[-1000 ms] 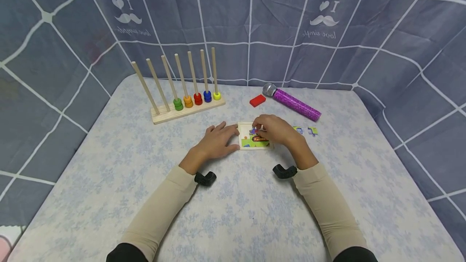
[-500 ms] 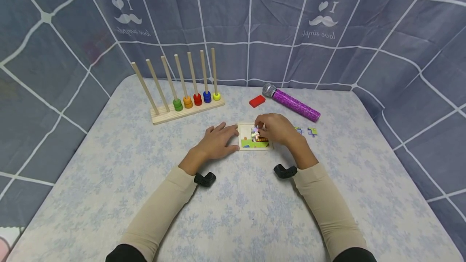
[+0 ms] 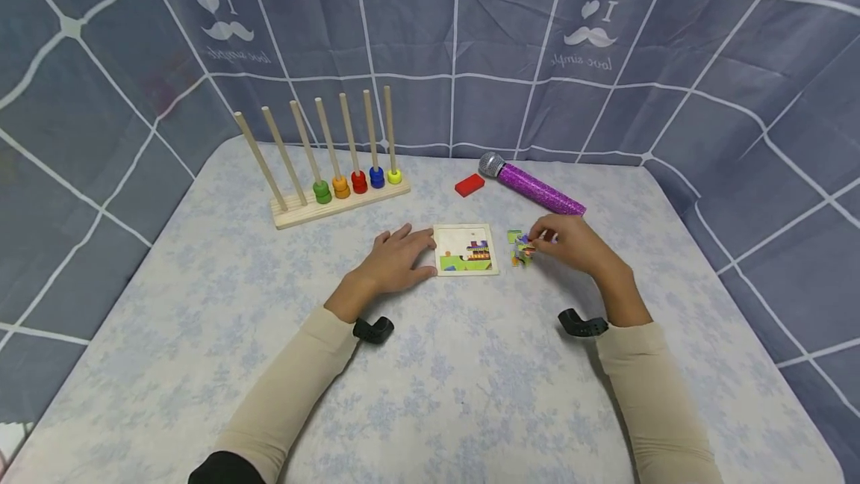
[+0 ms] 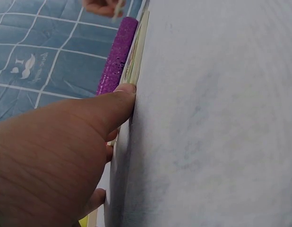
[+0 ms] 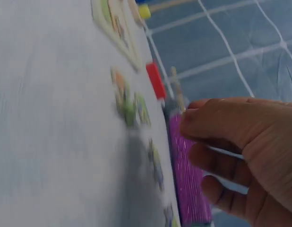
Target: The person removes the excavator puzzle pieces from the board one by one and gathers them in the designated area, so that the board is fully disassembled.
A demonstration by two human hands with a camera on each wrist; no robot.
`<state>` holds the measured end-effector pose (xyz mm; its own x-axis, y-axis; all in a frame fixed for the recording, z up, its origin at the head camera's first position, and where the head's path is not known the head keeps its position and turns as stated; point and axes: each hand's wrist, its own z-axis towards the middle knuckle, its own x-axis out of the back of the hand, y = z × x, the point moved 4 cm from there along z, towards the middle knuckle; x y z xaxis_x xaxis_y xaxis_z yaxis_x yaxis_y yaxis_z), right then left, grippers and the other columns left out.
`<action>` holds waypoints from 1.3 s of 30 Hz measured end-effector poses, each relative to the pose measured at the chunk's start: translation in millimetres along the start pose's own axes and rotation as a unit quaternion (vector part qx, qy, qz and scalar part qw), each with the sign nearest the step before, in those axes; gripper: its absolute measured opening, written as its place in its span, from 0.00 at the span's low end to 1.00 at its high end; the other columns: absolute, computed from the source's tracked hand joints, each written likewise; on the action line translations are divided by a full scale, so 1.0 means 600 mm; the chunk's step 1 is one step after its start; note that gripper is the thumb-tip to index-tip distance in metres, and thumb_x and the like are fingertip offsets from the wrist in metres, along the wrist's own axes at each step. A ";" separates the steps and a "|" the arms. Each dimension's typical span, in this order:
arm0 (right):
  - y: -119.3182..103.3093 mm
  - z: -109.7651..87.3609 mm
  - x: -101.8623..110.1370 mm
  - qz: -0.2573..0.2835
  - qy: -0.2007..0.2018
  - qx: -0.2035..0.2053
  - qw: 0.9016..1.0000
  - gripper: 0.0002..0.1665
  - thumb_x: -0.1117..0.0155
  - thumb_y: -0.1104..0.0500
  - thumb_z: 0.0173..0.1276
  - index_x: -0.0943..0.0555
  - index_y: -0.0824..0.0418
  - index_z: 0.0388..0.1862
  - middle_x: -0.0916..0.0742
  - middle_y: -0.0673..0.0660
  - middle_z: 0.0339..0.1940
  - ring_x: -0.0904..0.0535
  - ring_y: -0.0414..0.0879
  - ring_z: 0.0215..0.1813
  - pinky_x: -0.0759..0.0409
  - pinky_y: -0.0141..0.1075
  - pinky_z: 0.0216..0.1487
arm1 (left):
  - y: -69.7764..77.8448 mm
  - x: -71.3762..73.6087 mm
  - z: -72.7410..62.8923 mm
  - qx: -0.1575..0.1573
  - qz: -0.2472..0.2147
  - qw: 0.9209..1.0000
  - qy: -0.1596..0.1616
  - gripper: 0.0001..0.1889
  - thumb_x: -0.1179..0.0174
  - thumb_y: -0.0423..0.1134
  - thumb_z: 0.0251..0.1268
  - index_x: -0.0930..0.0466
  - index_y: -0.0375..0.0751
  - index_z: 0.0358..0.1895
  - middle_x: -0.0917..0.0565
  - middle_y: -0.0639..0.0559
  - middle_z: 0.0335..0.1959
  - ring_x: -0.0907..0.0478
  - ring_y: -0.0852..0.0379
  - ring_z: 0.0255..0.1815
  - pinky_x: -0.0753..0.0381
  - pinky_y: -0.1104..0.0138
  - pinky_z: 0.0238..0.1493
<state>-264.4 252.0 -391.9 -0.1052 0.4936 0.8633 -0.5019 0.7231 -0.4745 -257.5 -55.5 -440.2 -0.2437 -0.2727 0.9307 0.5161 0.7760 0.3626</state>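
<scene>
Foreground: left hand (image 3: 390,264), fingers relaxed, touches the left edge of the part-filled tray (image 3: 453,239); right hand (image 3: 572,243) pinches a puzzle piece (image 4: 118,9). Tray lies leftward of that piece, loose pieces (image 3: 514,236) between; left hand nearer it. Farther: purple microphone (image 3: 540,188), red block (image 3: 469,185).

Microphone (image 3: 540,190) obstructs beyond right hand (image 3: 571,243)
</scene>
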 end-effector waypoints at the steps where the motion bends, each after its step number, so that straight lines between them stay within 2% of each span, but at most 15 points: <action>1: 0.013 -0.011 0.002 -0.003 -0.003 -0.015 1.000 0.01 0.29 0.67 0.66 0.14 0.63 0.36 0.12 0.53 0.34 0.18 0.49 0.37 0.20 0.44 0.39 | 0.000 0.000 0.000 0.000 -0.001 1.000 0.000 0.25 0.42 0.56 0.74 0.28 0.50 0.68 0.39 0.52 0.79 0.51 0.38 0.80 0.51 0.36 0.71; 5: 0.048 -0.038 0.004 0.000 -0.022 -0.054 0.998 0.05 0.30 0.69 0.66 0.13 0.61 0.34 0.12 0.53 0.32 0.18 0.48 0.35 0.21 0.43 0.37 | -0.003 -0.001 -0.001 0.000 0.000 1.000 -0.001 0.26 0.42 0.57 0.74 0.28 0.51 0.68 0.40 0.52 0.80 0.51 0.39 0.80 0.51 0.36 0.71; 10: 0.061 -0.041 -0.008 0.008 -0.038 -0.059 0.998 0.06 0.32 0.69 0.68 0.13 0.59 0.35 0.13 0.51 0.32 0.19 0.46 0.35 0.21 0.42 0.36 | -0.005 -0.002 -0.001 -0.003 0.001 1.000 0.002 0.26 0.42 0.57 0.74 0.28 0.50 0.68 0.40 0.53 0.80 0.51 0.39 0.80 0.51 0.36 0.71; 22: 0.048 -0.038 -0.010 -0.043 -0.040 -0.041 0.997 0.05 0.31 0.69 0.67 0.12 0.60 0.34 0.12 0.52 0.32 0.18 0.47 0.34 0.21 0.46 0.37 | -0.005 -0.003 -0.002 0.000 0.003 1.000 -0.001 0.26 0.42 0.57 0.74 0.28 0.50 0.68 0.40 0.52 0.80 0.51 0.39 0.80 0.52 0.36 0.71; 32: 0.042 -0.035 -0.010 -0.091 -0.053 -0.077 0.991 0.04 0.30 0.68 0.67 0.12 0.60 0.35 0.12 0.52 0.35 0.17 0.48 0.36 0.20 0.48 0.38 | -0.005 -0.002 -0.001 -0.004 0.003 1.000 0.005 0.26 0.42 0.57 0.74 0.27 0.50 0.68 0.40 0.52 0.79 0.50 0.38 0.80 0.51 0.36 0.71; 39: 0.042 -0.036 -0.003 -0.068 -0.060 -0.065 0.994 0.07 0.34 0.71 0.68 0.12 0.63 0.40 0.12 0.57 0.39 0.17 0.52 0.40 0.19 0.50 0.43 | -0.004 0.000 0.002 -0.007 0.001 1.000 0.006 0.25 0.42 0.57 0.74 0.27 0.50 0.67 0.39 0.52 0.79 0.50 0.38 0.80 0.50 0.36 0.71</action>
<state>-258.3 279.8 -409.3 -0.1484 0.3312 0.9318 -0.4051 0.8392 -0.3628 -259.3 -56.6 -441.1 -0.2322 -0.2782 0.9321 0.5274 0.7692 0.3609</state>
